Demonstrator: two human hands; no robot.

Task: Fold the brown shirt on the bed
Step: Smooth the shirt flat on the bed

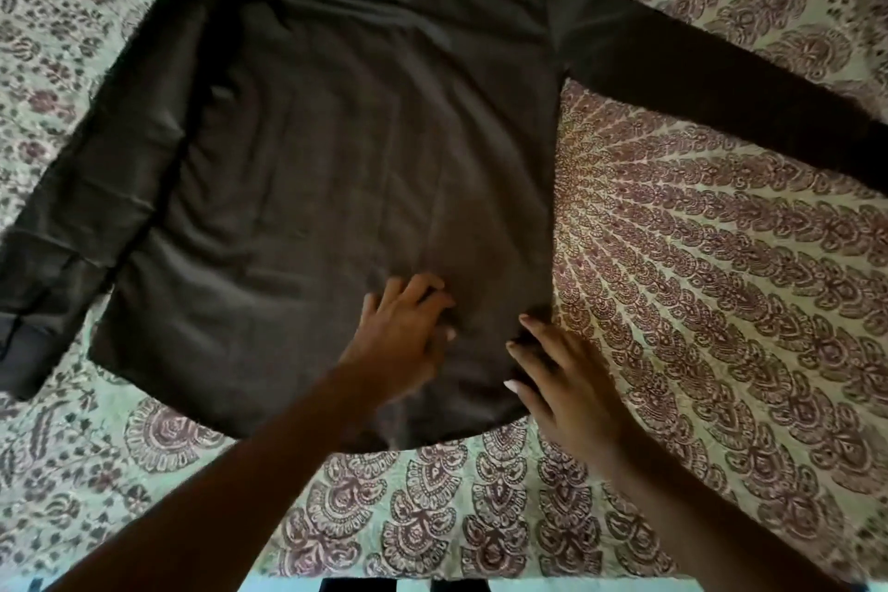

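The brown long-sleeved shirt [346,149] lies spread flat on the bed, collar far from me, hem near me. One sleeve runs down the left side; the other stretches out to the right. My left hand [403,337] rests flat on the lower part of the shirt, fingers apart, holding nothing. My right hand [562,380] lies at the hem's right corner, fingers spread on the cloth edge, with no clear grip on it.
The bed is covered by a pale green bedspread [696,284] with a maroon paisley and fan pattern. Its near edge [432,577] runs along the bottom of the view, with a light floor below.
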